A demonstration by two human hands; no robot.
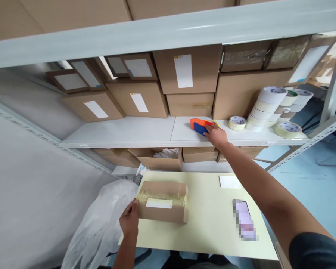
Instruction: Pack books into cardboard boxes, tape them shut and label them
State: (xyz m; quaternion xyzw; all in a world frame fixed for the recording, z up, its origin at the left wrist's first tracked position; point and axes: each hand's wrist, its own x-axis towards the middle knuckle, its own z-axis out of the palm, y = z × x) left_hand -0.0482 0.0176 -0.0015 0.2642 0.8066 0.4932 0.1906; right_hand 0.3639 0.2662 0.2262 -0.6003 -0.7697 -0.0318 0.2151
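A taped cardboard box [162, 215] with a white label [159, 203] lies on the pale yellow table [207, 224]. My left hand [129, 218] is closed at the box's left edge, thumb and fingers gripping its side. My right hand [217, 136] reaches out to the middle shelf [140, 130] and is closed around an orange and blue tape dispenser [198, 126] there. Part of the dispenser is hidden behind the fingers; a yellow rim shows beyond them.
Rolls of tape [264, 108] are stacked on the shelf to the right, with a single roll [237, 123] beside them. Cardboard boxes [189, 71] line the shelf's back. A phone [245, 220] and a white card [229, 182] lie on the table. Plastic sheeting [100, 220] hangs at left.
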